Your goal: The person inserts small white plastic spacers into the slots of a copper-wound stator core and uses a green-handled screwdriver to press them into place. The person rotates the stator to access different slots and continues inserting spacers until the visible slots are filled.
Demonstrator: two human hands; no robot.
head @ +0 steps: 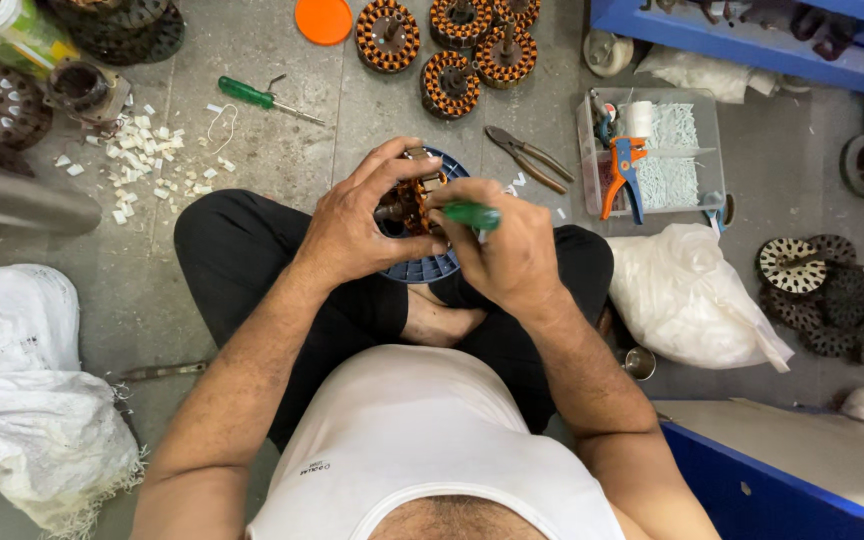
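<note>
Copper-wound stator on a blue disc rests over the lap, likely heavy and rigid with fragile windings; left hand fingers clasp its rim. Right hand fingers grip a green-handled screwdriver.

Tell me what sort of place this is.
Probably a small motor-rewinding repair workshop, worked on the floor: copper-wound stators stacked ahead, pliers and a green-handled screwdriver lying on the concrete, and a stator between both hands.
</note>
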